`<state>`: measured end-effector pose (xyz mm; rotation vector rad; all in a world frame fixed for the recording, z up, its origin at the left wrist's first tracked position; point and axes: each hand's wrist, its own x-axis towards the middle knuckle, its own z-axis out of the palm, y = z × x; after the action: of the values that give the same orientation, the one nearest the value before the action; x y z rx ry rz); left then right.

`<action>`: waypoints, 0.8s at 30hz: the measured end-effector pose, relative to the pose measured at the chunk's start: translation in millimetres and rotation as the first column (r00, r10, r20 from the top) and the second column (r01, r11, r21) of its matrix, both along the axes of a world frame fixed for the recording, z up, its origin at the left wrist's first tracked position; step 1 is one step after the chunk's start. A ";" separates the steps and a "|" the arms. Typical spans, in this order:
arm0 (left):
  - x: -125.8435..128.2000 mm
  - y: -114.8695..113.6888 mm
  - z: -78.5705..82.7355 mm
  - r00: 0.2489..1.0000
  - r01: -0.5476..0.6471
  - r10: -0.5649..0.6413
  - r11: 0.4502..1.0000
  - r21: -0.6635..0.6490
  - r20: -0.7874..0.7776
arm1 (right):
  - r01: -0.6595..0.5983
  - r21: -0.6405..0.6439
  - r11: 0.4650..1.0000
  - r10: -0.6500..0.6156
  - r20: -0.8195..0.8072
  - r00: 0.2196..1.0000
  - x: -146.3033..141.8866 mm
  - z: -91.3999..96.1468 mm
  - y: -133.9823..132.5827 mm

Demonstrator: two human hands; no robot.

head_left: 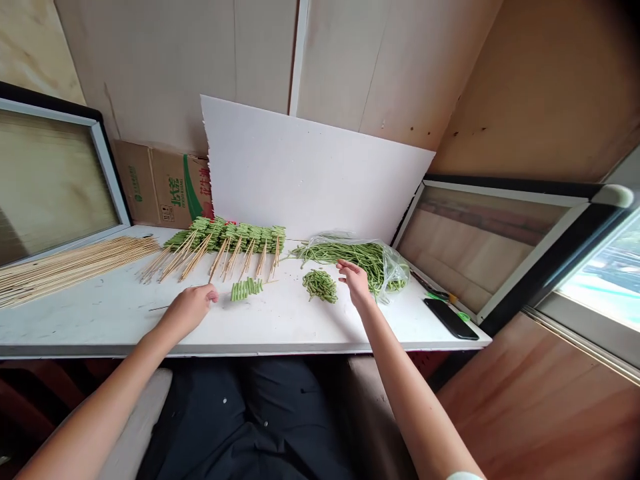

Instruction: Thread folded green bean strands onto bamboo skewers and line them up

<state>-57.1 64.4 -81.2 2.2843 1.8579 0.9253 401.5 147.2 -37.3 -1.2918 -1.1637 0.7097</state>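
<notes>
The head view looks forward and down across the table (290,327).

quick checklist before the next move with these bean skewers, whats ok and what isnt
1. Left hand on the skewer: ok, fingers appear closed on it.
2. Bean row side by side: ok.
3. Cut bean pile within reach: ok, just beside the right hand.
4. Right hand empty: cannot tell, fingers parted but palm hidden.
5. Loaded skewers away from the hands: ok, stacked farther back.
6. Phone away from the beans: ok.
</notes>
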 end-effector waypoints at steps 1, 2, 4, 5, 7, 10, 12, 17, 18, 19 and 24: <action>-8.0 2.2 -3.1 1.000 -0.010 0.010 1.000 -0.016 0.000 | 0.054 0.000 0.999 -0.054 0.040 0.998 13.8 3.0 9.7; -15.5 4.3 -6.3 1.000 -0.016 0.016 1.000 -0.024 0.000 | 0.093 0.007 0.996 -0.094 0.070 0.993 28.0 7.0 19.1; -27.9 9.0 -13.2 1.000 -0.016 0.015 0.999 -0.028 -0.007 | 0.160 0.015 0.987 -0.160 0.156 0.975 56.1 16.9 35.8; -32.9 11.8 -16.9 1.000 -0.018 0.017 0.999 -0.030 -0.021 | 0.177 0.012 0.984 -0.175 0.208 0.962 69.1 21.7 42.9; -40.1 18.0 -24.0 0.999 -0.015 0.014 0.999 -0.042 -0.031 | 0.196 -0.011 0.981 -0.182 0.322 0.929 91.5 28.7 54.5; -45.3 25.6 -31.8 1.000 -0.027 0.026 0.996 -0.090 -0.009 | 0.194 -0.048 0.980 -0.146 0.495 0.857 113.3 29.4 68.2; -45.6 26.8 -32.9 0.999 -0.034 0.033 0.991 -0.128 -0.009 | 0.187 -0.063 0.980 -0.113 0.600 0.792 120.5 25.0 77.0; -39.7 19.6 -25.1 1.000 -0.008 0.004 0.986 -0.168 -0.028 | 0.170 -0.106 0.980 -0.009 0.825 0.565 123.3 14.9 103.1; -38.4 18.4 -23.9 1.000 -0.010 0.005 0.985 -0.173 -0.028 | 0.167 -0.116 0.979 0.014 0.857 0.515 122.5 14.2 108.6; -37.5 17.6 -23.2 1.000 -0.014 0.009 0.984 -0.179 -0.030 | 0.166 -0.124 0.978 0.033 0.884 0.467 121.5 14.0 113.7; -37.4 18.2 -25.3 0.999 -0.033 0.025 0.982 -0.186 -0.047 | 0.207 -0.117 0.971 0.059 0.962 0.265 114.1 17.1 130.6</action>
<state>-94.5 82.6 -106.5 2.1890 1.9107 0.6765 515.7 277.9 -20.2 -2.0796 -2.0244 -0.1990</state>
